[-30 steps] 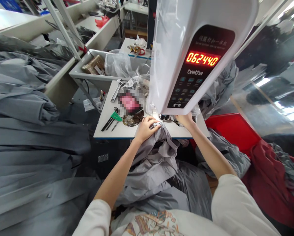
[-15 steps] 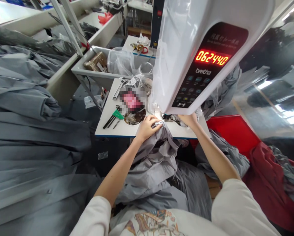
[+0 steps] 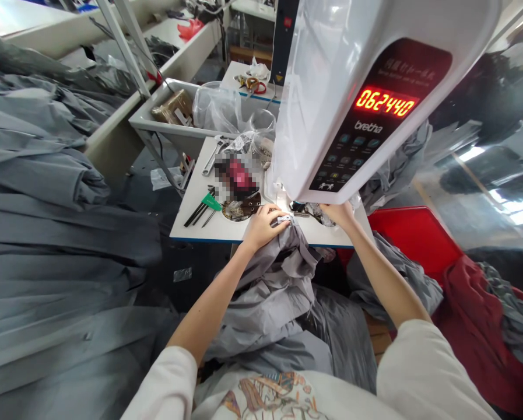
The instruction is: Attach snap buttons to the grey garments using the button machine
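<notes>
My left hand [image 3: 263,228] grips a fold of grey cloth [image 3: 278,262] at the edge of the white worktable [image 3: 217,228], close to a small metal-toothed strip [image 3: 284,219] on the cloth. My right hand [image 3: 340,213] lies on the cloth farther along, just beside the foot of a plastic-wrapped bretha sewing machine head [image 3: 357,111]. Its red display reads 062440. The machine head hides the needle area and part of my right fingers. The rest of the grey garment hangs over my lap.
On the table lie an adjustable wrench [image 3: 213,154], a pixelated object [image 3: 237,175], green-tagged tools [image 3: 200,209] and a dish of metal parts [image 3: 237,210]. Behind stands a grey bin [image 3: 165,119] with plastic bags. Grey garments [image 3: 55,233] heap at left; a red crate [image 3: 414,230] stands at right.
The whole view has drifted slightly, with the machine head shifting up and to the right. My hands stay on the cloth in nearly the same place, and the display reading is unchanged.
</notes>
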The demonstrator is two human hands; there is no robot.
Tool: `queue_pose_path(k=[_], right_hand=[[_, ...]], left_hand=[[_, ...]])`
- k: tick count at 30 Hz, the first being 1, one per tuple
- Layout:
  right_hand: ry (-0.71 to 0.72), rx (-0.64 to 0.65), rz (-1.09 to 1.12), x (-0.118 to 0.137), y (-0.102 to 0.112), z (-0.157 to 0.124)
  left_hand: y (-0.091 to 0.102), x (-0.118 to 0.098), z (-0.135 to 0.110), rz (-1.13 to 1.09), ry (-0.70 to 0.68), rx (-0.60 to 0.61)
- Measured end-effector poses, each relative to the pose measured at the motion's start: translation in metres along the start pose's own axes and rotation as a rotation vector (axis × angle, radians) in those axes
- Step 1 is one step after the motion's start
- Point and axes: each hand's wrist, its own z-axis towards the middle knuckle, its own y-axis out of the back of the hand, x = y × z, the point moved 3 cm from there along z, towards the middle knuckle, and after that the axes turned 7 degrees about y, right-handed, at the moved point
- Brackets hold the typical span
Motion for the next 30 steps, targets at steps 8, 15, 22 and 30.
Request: queue_pose_path(k=[8,15,22,30], right_hand=[[0.066,-0.165,0.160,0.036,0.022,-0.025],[0.354,-0.131,0.251,0.102,0.010,-0.057],[0.432,-0.135,0.117,0.105,-0.010,-0.057],[0.496,-0.102,0.070,0.107,-0.006,-0.069]], left_hand=[[0.002,-0.002,0.001,0.003,0.002,0.005],[0.001,0.000,0.000,-0.008,-0.011,-0.011],[0.002,-0.003,0.001,-0.014,-0.014,-0.008],[0.001,-0.001,0.001,-0.011,-0.005,-0.009]])
